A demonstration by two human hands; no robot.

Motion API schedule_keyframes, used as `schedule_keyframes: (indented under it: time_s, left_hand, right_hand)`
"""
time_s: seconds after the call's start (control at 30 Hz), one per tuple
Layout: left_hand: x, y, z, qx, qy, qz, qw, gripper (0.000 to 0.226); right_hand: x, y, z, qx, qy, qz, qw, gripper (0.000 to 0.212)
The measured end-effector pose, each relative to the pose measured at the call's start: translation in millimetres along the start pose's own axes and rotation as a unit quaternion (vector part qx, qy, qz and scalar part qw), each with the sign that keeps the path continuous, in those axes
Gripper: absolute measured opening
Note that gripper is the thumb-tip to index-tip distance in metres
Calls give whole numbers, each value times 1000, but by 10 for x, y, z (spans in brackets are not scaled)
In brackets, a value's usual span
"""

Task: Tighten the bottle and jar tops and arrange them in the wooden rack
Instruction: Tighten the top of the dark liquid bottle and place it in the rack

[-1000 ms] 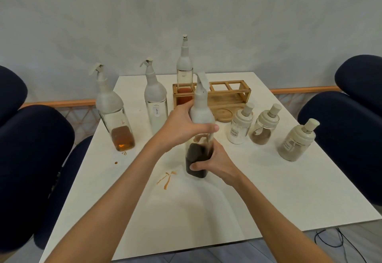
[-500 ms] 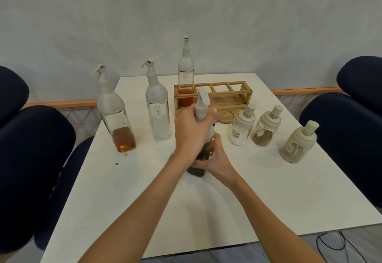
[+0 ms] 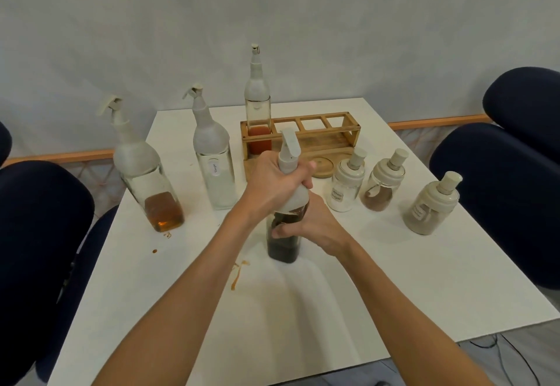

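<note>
Tightening the white top point(image 3: 289, 150) of the dark bottle point(image 3: 283, 252).
My left hand point(image 3: 272, 185) wraps that top to turn it; my right hand point(image 3: 315, 228) grips the glass body so it cannot spin. It stands on the table point(image 3: 303, 325), just before the wooden rack point(image 3: 330, 144).

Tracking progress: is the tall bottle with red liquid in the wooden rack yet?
In: the tall clear glass bottle of red liquid stands in the leftmost slot of the slatted wooden rack, behind its front rail.
</note>
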State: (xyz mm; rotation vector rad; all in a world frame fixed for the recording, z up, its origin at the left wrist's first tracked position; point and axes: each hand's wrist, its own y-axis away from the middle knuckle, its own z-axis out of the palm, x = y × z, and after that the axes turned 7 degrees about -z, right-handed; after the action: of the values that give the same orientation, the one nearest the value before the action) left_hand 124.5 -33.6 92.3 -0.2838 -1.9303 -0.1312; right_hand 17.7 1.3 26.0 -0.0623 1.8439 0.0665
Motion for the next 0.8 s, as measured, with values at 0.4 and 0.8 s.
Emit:
schedule_keyframes:
  time_s: [0.4,0.8]
  left_hand:
    - [7,27,105,13,34,13,999,23]
    - [-382,251,-84,5,-15,13,1000,66]
  right_hand:
    - [-34,-38,-218,-116,-15,-1,993,58]
    - [-33,102,-206,-32,-12,-8,999,71]
